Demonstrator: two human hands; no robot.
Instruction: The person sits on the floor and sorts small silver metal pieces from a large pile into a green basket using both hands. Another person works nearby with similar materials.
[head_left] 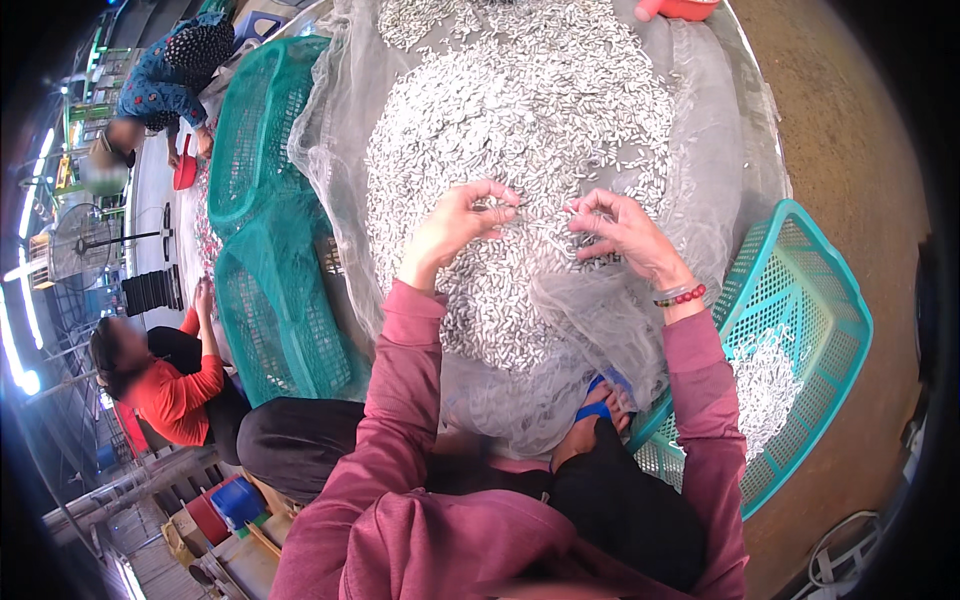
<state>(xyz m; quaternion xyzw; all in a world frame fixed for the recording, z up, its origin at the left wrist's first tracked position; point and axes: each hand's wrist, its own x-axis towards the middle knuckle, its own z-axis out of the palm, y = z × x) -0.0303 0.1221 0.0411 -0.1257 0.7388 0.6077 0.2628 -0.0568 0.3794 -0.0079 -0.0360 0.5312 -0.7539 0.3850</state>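
A broad heap of small silvery-white capsule-shaped pieces spreads over a sheet of pale mesh netting in front of me. Above the middle of the heap, my left hand is closed, thumb and forefinger curled toward each other in a pinch. My right hand, a beaded bracelet at its wrist, faces it a short gap away, its fingertips also brought together. Anything between the fingers of either hand is too small to make out. A loose fold of netting lies over the heap's near right side.
A turquoise plastic basket with more such pieces stands at my right. On my left are green net-covered crates. Two people, one in orange and one in patterned blue, work farther left. A red container sits at the far edge.
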